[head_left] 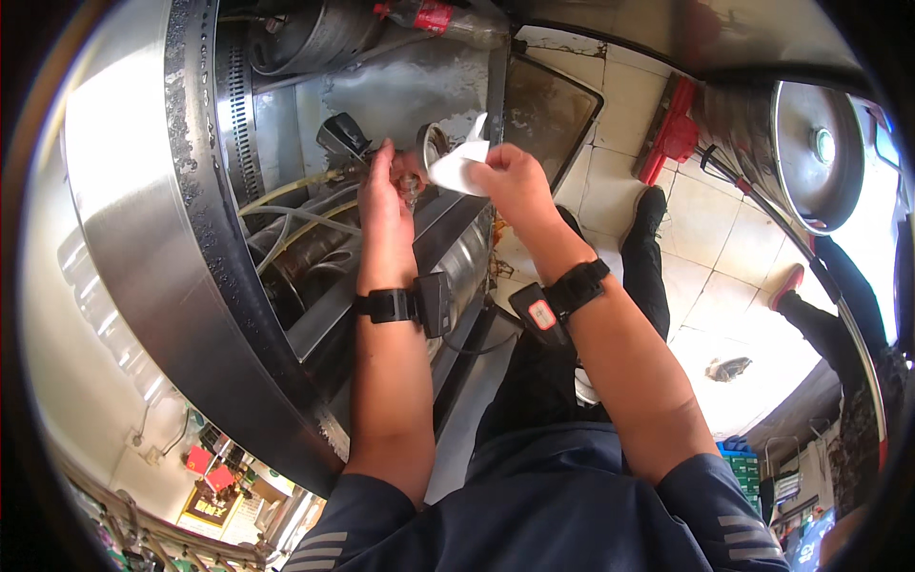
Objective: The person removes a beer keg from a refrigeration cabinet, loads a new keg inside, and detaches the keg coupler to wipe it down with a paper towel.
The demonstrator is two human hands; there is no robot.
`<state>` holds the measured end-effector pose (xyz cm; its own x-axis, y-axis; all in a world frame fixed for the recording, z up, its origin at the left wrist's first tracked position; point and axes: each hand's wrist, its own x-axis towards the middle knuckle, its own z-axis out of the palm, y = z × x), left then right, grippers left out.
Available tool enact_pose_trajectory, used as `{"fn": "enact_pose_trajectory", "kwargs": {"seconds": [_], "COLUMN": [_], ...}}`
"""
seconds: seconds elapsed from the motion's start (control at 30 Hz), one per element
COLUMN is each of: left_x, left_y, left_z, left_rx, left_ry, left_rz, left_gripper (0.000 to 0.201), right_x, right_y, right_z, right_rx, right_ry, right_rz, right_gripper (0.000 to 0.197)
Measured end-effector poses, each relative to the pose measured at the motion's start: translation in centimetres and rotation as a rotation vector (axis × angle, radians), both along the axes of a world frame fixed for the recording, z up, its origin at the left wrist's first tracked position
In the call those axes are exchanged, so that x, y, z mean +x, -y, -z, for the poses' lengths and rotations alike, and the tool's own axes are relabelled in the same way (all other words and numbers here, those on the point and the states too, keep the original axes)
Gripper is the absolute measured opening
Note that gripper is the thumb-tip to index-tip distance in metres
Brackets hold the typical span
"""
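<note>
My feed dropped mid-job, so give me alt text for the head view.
A right hand pinches a white sheet at a round-rimmed part beside the left hand, above an open steel unit containing pale hoses. To the right, a red squeegee head rests on light floor tiles.

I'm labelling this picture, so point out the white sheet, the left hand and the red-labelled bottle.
White sheet [459, 173]: head view, on its broad lower part.
Left hand [384, 198]: head view, mid-hand.
Red-labelled bottle [435, 16]: head view, on its label.
</note>
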<state>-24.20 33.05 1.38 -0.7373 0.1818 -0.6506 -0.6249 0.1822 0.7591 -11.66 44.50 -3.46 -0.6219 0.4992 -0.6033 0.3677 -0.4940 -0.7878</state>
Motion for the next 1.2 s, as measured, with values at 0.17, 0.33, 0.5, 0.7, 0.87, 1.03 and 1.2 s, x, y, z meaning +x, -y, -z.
{"fn": "enact_pose_trajectory", "kwargs": {"seconds": [0.17,0.33,0.5,0.7,0.87,1.03,1.2], "left_x": [0.4,0.4,0.1,0.0,-0.4,-0.4,0.7], "left_y": [-0.6,-0.7,-0.4,0.1,-0.3,0.4,-1.5], "left_z": [0.0,-1.1,0.1,0.4,0.3,0.7,-0.8], "left_rx": [0.025,0.010,0.024,-0.040,-0.038,-0.046,-0.036], "left_ry": [0.029,0.023,0.041,0.047,0.032,0.042,0.009], "left_rz": [-0.028,-0.032,-0.059,-0.024,-0.043,-0.052,-0.077], "left_gripper": [0.022,0.019,0.019,0.020,0.021,0.022,0.028], "right_x": [-3.7,-2.7,-1.6,-2.1,-0.8,-2.4,-3.8], "right_y": [0.7,1.4,2.3,0.5,-1.1,0.5,2.2], "right_z": [-2.3,-3.7,-3.5,-1.8,1.8,-0.2,-2.2], "right_rx": [0.321,0.405,0.410,0.348,-0.015,-0.005,0.386], "right_ry": [-0.098,-0.174,-0.332,-0.235,0.040,-0.075,-0.098], "right_rz": [-0.008,0.025,0.113,-0.061,0.095,0.187,0.129], "right_gripper": [0.020,0.016,0.012,0.016,0.018,0.018,0.013]}}
